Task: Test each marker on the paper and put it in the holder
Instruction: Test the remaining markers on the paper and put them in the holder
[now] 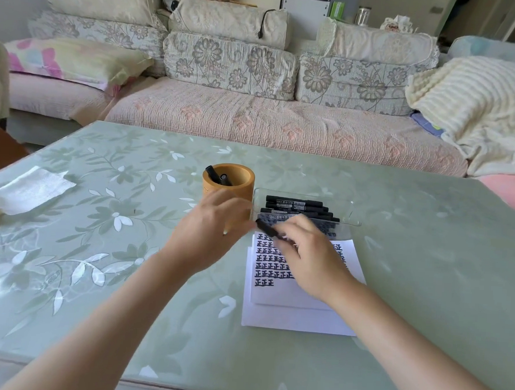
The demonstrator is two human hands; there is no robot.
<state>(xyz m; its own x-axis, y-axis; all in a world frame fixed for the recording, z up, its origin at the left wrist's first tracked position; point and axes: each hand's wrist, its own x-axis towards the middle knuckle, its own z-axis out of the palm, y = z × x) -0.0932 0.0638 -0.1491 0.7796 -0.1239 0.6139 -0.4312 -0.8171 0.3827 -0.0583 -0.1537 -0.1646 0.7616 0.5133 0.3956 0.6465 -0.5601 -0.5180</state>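
We are holding one black marker (267, 229) in our right hand (313, 255), fingers curled round its barrel, with the free end sticking out to the left just above the top edge of the paper (288, 314), which is already carrying rows of bold black test strokes. Our left hand (212, 225) is hovering in front of the round wooden holder (241, 186), fingertips reaching toward that free end. Blur and the back of the hand are hiding them, so we cannot tell whether they are pinching the cap or merely nearing it. Two tested markers (218, 176) are leaning inside the holder, and a stack of spare markers (295, 202) is waiting in the clear tray (351, 212) just beyond the paper. We are judging the marker light, stiff and rather smooth, so gripping it mid-barrel is giving us control, while the cap wants a firm pinch and a straight pull. The paper is thin and loose on the glossy table (396, 263), so it may be sliding under hard strokes. A crumpled tissue (30, 190) is lying well apart on the left.
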